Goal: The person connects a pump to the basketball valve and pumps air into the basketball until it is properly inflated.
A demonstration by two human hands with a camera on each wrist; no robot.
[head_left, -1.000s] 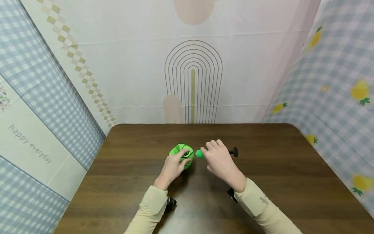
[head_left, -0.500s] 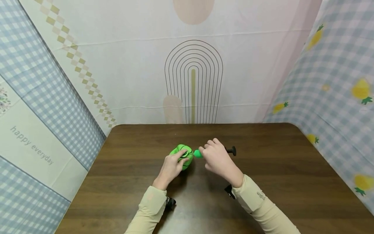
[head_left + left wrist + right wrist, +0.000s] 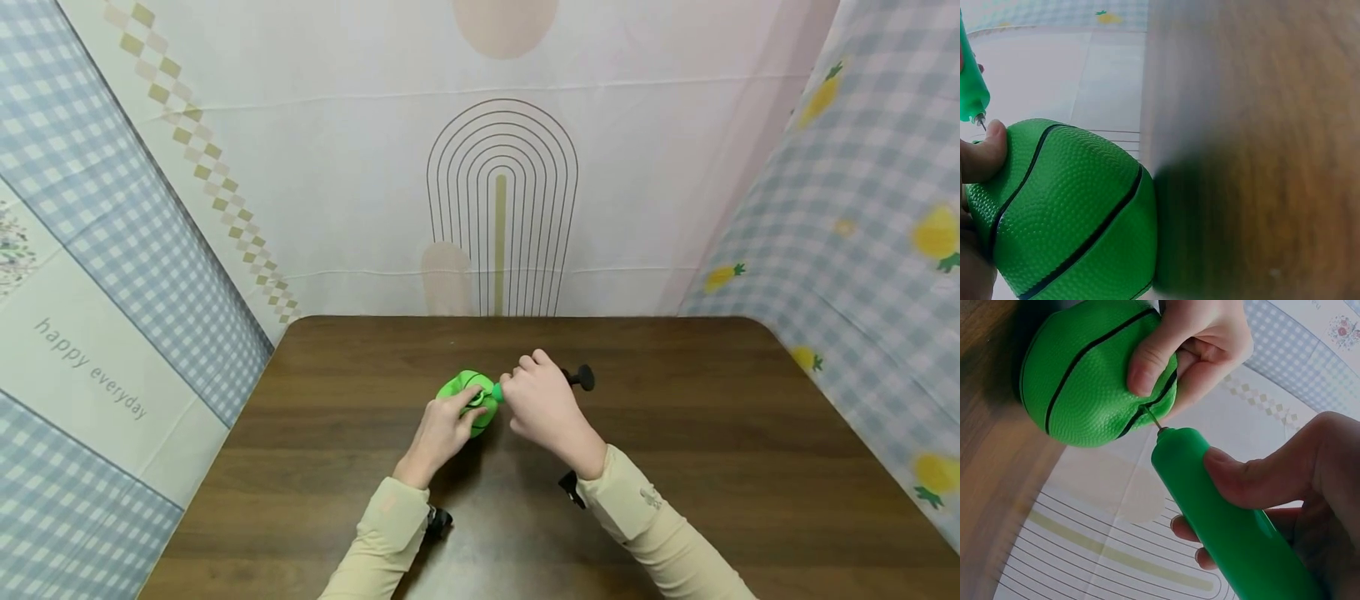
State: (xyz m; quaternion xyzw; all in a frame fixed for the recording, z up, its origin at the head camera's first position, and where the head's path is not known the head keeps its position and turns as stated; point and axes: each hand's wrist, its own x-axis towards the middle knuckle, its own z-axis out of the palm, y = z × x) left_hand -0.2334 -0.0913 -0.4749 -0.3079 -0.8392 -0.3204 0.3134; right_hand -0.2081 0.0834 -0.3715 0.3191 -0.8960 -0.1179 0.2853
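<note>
My left hand (image 3: 437,435) grips a small green basketball (image 3: 1079,206) with black seams. The ball looks soft, its surface dented around the pinched spot in the right wrist view. In my right hand (image 3: 546,408) is a green hand pump (image 3: 1210,494), fingers wrapped round its barrel and thumb along the side. Its black handle (image 3: 585,377) sticks out beyond the hand on the right. A thin metal needle (image 3: 1154,417) at the pump's tip points to the ball's dented seam, its end right at the surface beside the left thumb (image 3: 1147,369).
Both hands work over a dark brown wooden table (image 3: 337,500). A white patterned cloth (image 3: 345,192) hangs behind its far edge, with checked cloths (image 3: 810,225) at both sides. A dark wrist camera (image 3: 438,522) shows below the left sleeve.
My right hand has moved left with the pump, bringing its tip from a small gap away right up to the ball. The left hand holds the ball in nearly the same place.
</note>
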